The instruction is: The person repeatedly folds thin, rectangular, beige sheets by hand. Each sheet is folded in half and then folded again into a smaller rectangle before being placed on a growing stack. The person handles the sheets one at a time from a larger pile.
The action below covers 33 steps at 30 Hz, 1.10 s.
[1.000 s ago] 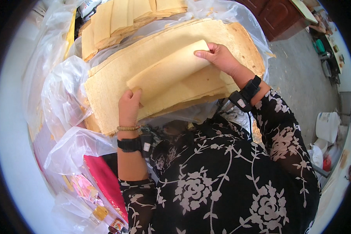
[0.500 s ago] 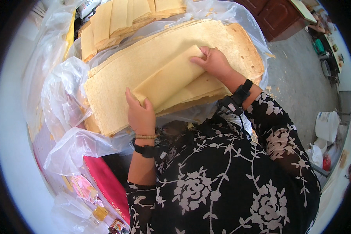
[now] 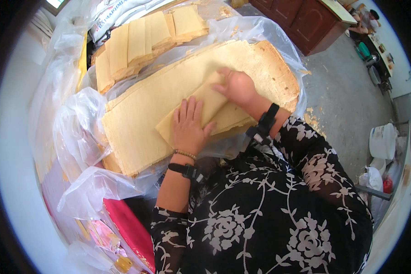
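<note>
A folded thin tan sheet (image 3: 210, 99), like a flat pancake, lies slantwise on a large stack of similar sheets (image 3: 144, 116). My left hand (image 3: 189, 128) rests flat on its near left part, fingers stretched and slightly spread. At its far right end my right hand (image 3: 240, 87) holds the edge between thumb and fingers; this hand is somewhat blurred. The big stack's right end is browner and uneven.
Beyond the stack sit several folded sheets (image 3: 141, 39) in an overlapping pile. Clear plastic wrap (image 3: 80, 121) spreads around and under the stack. A dark red cabinet (image 3: 301, 23) stands far right, a white bucket (image 3: 382, 140) at the right. Another person (image 3: 364, 20) is far off.
My left hand has moved from the sheet's left edge to lie on top of it. The right hand is still at the far end, and the view has shifted slightly.
</note>
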Each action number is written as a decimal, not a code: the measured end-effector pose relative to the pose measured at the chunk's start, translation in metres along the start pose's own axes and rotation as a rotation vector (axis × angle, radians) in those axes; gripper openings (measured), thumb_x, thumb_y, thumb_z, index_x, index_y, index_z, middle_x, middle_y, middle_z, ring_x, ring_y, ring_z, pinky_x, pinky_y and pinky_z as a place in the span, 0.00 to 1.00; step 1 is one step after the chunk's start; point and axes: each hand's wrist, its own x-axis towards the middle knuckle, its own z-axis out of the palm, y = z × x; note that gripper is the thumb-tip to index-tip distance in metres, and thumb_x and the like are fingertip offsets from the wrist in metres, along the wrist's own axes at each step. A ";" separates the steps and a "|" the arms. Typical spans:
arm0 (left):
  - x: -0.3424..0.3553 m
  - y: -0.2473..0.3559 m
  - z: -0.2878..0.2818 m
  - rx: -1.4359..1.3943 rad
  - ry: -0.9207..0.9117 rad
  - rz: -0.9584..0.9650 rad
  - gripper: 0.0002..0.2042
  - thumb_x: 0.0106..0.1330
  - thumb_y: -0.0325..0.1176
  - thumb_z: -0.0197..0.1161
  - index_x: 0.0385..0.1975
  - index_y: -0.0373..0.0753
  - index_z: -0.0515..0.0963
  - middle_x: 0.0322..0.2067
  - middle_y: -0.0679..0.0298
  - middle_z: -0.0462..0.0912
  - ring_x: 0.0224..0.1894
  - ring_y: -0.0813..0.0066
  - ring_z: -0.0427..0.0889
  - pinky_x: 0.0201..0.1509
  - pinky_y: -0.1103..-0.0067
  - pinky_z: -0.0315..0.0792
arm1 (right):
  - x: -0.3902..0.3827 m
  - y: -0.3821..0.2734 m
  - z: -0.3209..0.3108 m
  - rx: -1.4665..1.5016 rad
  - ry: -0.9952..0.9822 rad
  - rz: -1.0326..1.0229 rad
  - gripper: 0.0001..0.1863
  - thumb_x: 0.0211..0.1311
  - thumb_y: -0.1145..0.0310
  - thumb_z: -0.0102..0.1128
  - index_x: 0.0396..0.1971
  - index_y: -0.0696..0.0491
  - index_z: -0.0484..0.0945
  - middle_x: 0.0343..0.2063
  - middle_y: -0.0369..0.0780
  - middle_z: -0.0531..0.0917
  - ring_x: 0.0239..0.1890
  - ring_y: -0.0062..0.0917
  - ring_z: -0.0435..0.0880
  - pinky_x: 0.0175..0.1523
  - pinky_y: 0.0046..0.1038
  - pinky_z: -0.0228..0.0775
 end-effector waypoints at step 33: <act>-0.035 -0.046 0.011 0.185 0.114 0.079 0.44 0.64 0.71 0.59 0.71 0.42 0.68 0.72 0.43 0.65 0.74 0.39 0.62 0.73 0.47 0.57 | -0.031 -0.015 0.021 -0.413 -0.100 -0.489 0.33 0.71 0.42 0.54 0.69 0.44 0.74 0.76 0.43 0.66 0.80 0.46 0.56 0.77 0.64 0.48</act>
